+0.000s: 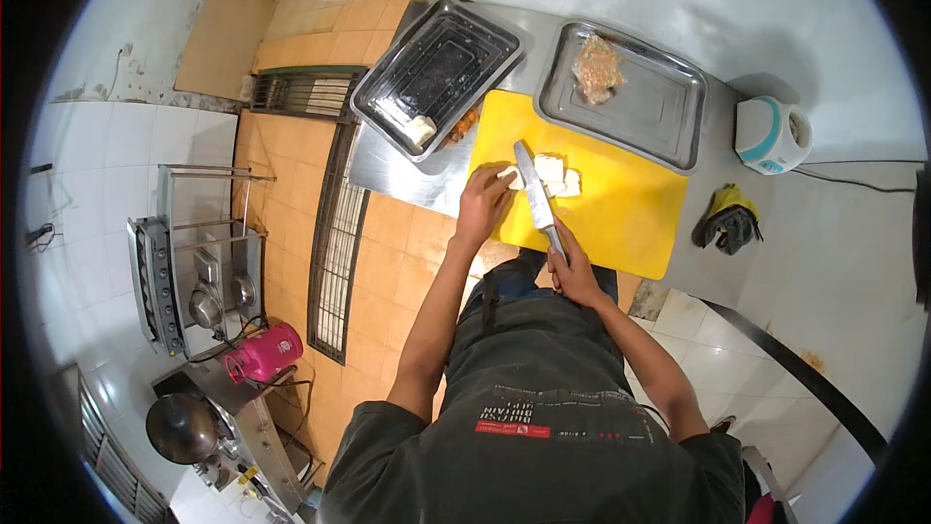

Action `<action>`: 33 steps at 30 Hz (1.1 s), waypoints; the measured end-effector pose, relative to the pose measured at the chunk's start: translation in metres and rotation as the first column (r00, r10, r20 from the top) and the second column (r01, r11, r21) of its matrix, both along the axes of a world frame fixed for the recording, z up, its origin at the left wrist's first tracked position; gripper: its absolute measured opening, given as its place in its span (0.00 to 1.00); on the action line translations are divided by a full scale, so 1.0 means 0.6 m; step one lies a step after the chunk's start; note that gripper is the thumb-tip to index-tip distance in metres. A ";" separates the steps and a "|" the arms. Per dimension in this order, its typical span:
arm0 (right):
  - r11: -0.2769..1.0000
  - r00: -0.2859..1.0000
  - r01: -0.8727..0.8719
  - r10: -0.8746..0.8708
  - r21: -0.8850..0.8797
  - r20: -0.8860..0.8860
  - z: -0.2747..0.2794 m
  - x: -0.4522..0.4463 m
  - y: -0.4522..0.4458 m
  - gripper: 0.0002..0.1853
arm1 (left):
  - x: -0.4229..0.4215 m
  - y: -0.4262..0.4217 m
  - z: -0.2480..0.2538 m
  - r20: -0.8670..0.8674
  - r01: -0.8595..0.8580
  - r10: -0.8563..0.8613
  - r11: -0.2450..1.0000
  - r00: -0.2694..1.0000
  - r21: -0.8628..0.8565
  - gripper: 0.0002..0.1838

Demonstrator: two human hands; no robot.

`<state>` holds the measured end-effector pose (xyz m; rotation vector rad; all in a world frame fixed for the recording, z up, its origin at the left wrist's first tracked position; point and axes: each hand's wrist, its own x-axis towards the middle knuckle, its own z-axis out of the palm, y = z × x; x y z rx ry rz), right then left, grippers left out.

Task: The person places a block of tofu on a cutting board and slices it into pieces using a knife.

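My right hand (576, 270) is closed around the handle of a kitchen knife (535, 192), whose broad blade points away from me over the yellow cutting board (621, 204). My left hand (482, 204) is at the board's left side, fingertips on a small white piece (515, 177), possibly tofu, beside the blade. The fingers partly cover that piece. Just right of the knife lie several similar white blocks (550, 169), close together. Whether the blade touches any of them, I cannot tell.
A deep metal tray (386, 134) holding one white block stands at the left. Behind the board is another metal tray (669, 151) with a plastic bag (597, 68). A white-and-teal appliance (766, 136) and a yellow-black glove or cloth (727, 219) lie right.
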<state>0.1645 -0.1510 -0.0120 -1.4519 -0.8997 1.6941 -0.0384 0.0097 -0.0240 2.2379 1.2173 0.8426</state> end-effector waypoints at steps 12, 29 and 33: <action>0.999 1.000 0.023 -0.023 0.025 -0.001 0.000 -0.013 0.010 0.33 | -0.005 0.002 -0.004 -0.024 0.002 -0.002 1.000 1.000 -0.012 0.22; 0.997 0.995 -0.078 0.077 0.015 0.059 0.014 -0.014 0.048 0.35 | -0.008 -0.001 -0.023 0.023 -0.028 0.030 0.997 0.999 -0.070 0.19; 0.996 0.995 -0.083 0.082 0.022 0.063 0.014 -0.016 0.054 0.36 | -0.005 -0.001 -0.022 0.024 -0.041 0.042 0.999 0.999 -0.028 0.19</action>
